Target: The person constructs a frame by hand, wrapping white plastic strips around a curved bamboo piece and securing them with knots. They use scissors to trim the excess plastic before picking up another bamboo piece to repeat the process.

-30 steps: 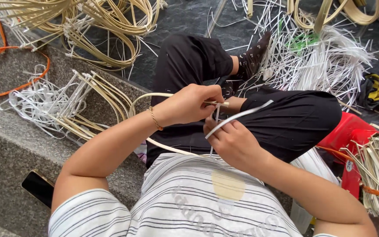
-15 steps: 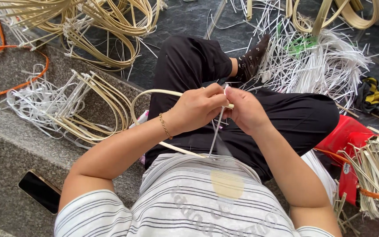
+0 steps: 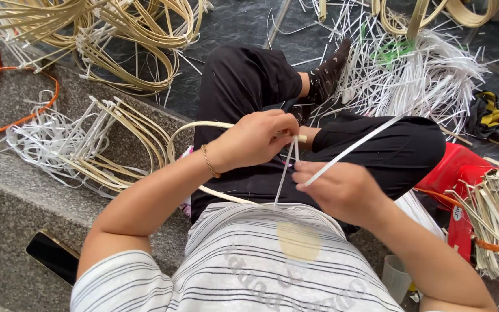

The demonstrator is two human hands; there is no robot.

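Daylight is falling evenly on a dark stone floor. A grey granite step is running across the left, carrying loose heaps of pale cane loops, white strips, an orange cord and a black phone.

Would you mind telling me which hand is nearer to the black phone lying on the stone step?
Left. The left hand is up and right of the phone; the right hand lies farther right.

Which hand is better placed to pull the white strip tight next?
Likely the right hand: it already pinches the flat white plastic strip, which runs free up and to the right. The left hand is occupied gripping the curved tan cane loop at the binding point.
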